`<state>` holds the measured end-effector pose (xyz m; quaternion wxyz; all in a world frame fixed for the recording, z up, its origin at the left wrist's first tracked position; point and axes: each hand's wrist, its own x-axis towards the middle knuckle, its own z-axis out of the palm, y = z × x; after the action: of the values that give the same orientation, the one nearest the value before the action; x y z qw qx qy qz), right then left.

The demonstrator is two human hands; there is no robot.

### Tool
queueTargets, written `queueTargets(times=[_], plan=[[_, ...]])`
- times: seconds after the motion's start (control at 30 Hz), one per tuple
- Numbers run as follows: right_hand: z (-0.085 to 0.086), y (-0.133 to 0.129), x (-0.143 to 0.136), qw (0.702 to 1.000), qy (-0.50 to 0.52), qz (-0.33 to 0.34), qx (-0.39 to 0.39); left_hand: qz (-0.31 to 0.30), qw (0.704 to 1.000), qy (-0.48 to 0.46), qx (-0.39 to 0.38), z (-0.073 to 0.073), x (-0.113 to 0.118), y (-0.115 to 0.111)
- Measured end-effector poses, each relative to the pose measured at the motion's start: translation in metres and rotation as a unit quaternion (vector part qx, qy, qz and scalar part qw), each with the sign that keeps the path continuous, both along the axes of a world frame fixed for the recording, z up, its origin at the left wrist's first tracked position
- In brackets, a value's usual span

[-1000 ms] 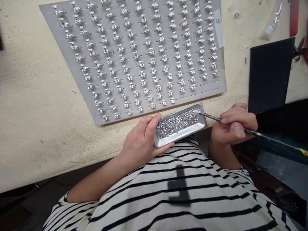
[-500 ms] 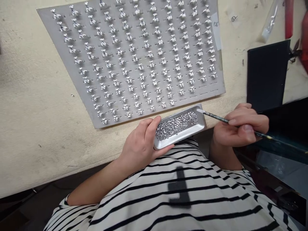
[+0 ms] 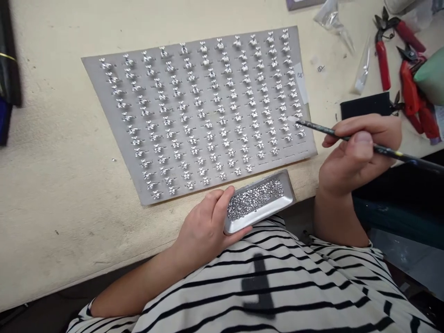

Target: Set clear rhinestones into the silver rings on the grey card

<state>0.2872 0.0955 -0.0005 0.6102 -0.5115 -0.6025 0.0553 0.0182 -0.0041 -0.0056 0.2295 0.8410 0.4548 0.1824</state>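
Observation:
My left hand is closed around the left end of a small silvery metal tray, held at the table's front edge. Many tiny sparkling stones cover its floor. Between the thumb and fingers of my right hand is a thin dark stick with a whitish tip. That tip appears over the right side of a grey board; whether it touches anything there I cannot tell. Rows of shiny rings with bear-shaped tops stand in slits in the board. A few slits at its lower right hold no rings.
Red-handled pliers and a second red-handled pair lie at the right. Near them are a dark flat block, a small clear bag and a green rounded object. A dark object stands at the far left.
The stick's tip has moved from the tray's right end up over the board, with my right hand rising. My left hand still holds the tray. The view has shifted, showing more of the table's far side.

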Motion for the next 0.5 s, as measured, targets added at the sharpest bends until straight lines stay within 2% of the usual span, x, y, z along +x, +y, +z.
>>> queueTargets(times=[0.23, 0.5], plan=[[-0.0027, -0.0073, -0.0075, 0.998, -0.066, 0.023, -0.006, -0.008, 1.0, 0.0, 0.002, 0.0011, -0.0004, 0.0027], [-0.0037, -0.0077, -0.0065, 0.997, -0.074, 0.007, -0.037, -0.014, 1.0, -0.018, -0.01, 0.0007, -0.0024, 0.0036]])
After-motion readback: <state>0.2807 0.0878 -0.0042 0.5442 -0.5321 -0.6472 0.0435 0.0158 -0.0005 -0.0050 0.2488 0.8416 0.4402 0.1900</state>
